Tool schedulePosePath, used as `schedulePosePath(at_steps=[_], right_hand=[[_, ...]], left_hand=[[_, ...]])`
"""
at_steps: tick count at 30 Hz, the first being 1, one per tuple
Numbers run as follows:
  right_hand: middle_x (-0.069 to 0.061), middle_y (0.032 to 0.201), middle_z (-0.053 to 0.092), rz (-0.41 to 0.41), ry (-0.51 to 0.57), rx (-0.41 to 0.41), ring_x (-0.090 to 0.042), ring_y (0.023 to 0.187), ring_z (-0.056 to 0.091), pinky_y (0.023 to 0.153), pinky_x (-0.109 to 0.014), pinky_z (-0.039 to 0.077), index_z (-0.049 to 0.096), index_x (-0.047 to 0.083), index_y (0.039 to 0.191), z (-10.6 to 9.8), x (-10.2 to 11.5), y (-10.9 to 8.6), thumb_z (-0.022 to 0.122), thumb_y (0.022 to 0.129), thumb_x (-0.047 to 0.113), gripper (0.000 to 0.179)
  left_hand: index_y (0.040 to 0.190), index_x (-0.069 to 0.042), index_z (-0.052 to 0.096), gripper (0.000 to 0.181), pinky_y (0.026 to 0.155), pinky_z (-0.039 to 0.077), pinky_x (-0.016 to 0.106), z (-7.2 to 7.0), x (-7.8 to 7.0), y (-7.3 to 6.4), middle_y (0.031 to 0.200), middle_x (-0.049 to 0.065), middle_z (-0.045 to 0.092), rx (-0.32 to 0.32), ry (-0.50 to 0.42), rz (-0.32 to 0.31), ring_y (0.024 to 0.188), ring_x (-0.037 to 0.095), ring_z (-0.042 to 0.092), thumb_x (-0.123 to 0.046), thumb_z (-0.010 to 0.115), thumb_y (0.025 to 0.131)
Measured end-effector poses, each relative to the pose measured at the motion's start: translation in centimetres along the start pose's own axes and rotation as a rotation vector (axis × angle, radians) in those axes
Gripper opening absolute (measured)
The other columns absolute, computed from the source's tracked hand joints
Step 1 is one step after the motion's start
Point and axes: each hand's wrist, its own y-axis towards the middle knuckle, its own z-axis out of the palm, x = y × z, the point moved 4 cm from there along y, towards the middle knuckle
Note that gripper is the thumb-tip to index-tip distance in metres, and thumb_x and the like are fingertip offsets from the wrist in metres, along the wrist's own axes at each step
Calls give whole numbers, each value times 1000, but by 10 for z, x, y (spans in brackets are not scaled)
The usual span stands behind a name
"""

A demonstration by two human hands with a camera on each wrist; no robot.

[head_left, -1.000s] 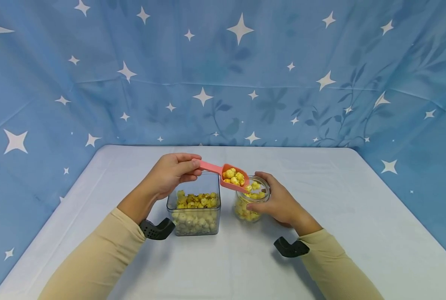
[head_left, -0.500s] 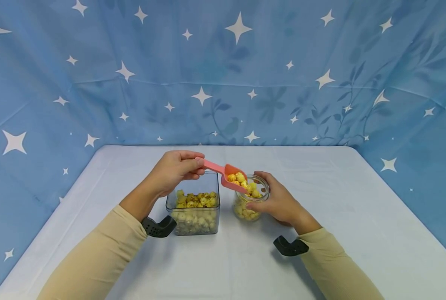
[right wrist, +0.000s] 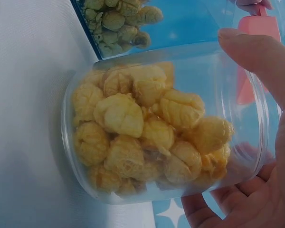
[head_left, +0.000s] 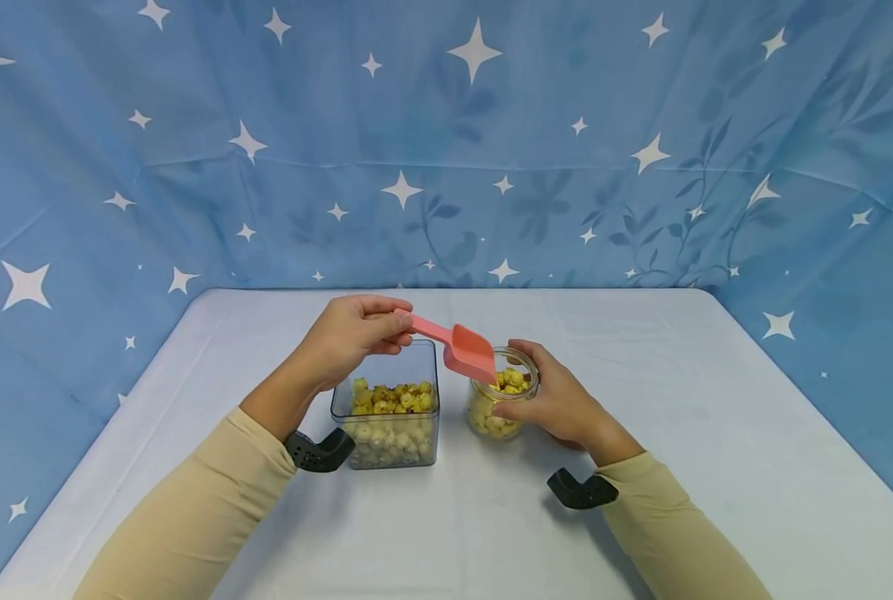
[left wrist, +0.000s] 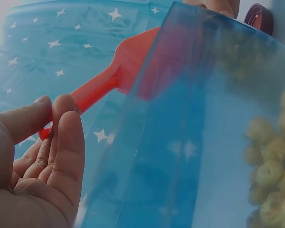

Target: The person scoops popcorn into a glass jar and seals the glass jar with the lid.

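My left hand (head_left: 356, 333) pinches the handle of a pink scoop (head_left: 470, 353) between thumb and fingers. The scoop tilts down to the right, its lip at the mouth of a clear jar (head_left: 484, 410); no popcorn shows in it. Around the jar's upper part curl the thumb and fingers of my right hand (head_left: 559, 400). Popcorn (right wrist: 156, 133) fills much of the jar in the right wrist view. Under my left hand stands a clear square container (head_left: 393, 450), partly filled with popcorn (head_left: 392, 398).
A white cloth covers the table (head_left: 641, 358), and a blue curtain with white stars (head_left: 446, 150) hangs behind it. Black wrist bands (head_left: 320, 452) sit on both forearms. A small dark round object (left wrist: 260, 19) shows at the top of the left wrist view.
The popcorn in the scoop has slid out into the jar. The scoop has tipped further down toward the jar, and my left hand has risen slightly. My right hand stays around the jar.
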Motion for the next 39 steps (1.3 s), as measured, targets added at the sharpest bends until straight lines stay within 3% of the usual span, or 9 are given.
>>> schedulePosePath(at_steps=[15,25,32,39], right_hand=[[-18,142,49,-3,-4,1,-30,120,55,104,-50,44,30,2,153,0,0,0,89,75,24,100],[-18,146,46,4,-35,-5,-32,128,49,108,-54,39,31,4,153,-1,0,0,90,74,29,102],[-16,151,42,-73,-50,4,-34,137,40,111,-58,33,33,2,153,-7,5,-4,80,84,27,88],[-17,152,42,-167,-44,-33,-33,140,38,110,-56,35,33,-1,151,-18,13,-5,72,89,17,76]], left_hand=[[133,6,59,36,81,59,31,-2,1,-3,102,13,71,-4,-20,-11,88,17,71,-11,62,101],[136,6,56,38,82,58,31,-13,3,-7,98,11,71,-19,-11,-7,88,17,70,-11,59,102],[140,7,52,42,84,57,29,-28,1,-16,99,13,71,-39,-8,2,87,13,69,-12,58,103],[142,11,47,46,83,57,25,-48,-3,-31,93,1,71,-51,-4,30,87,9,69,-13,57,104]])
